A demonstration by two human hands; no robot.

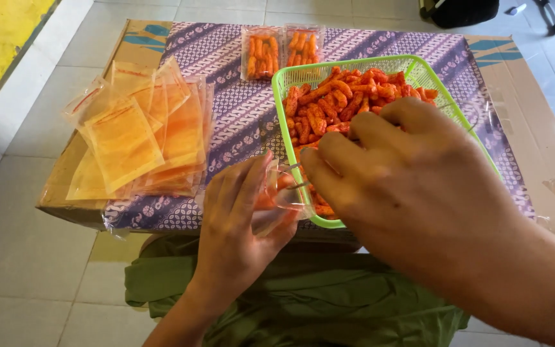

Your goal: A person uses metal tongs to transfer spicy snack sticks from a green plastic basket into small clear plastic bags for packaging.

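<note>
Head view: a small clear bag (277, 193) is gripped by the left hand (242, 225) at the near rim of the green basket (348, 64). Its mouth is pinched by the right hand (406, 173). Orange snacks (342, 96) fill the basket; empty bags (142, 135) are stacked left.

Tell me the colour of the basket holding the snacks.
Bright green, a plastic mesh basket; the head view shows it best, at its rim.
</note>
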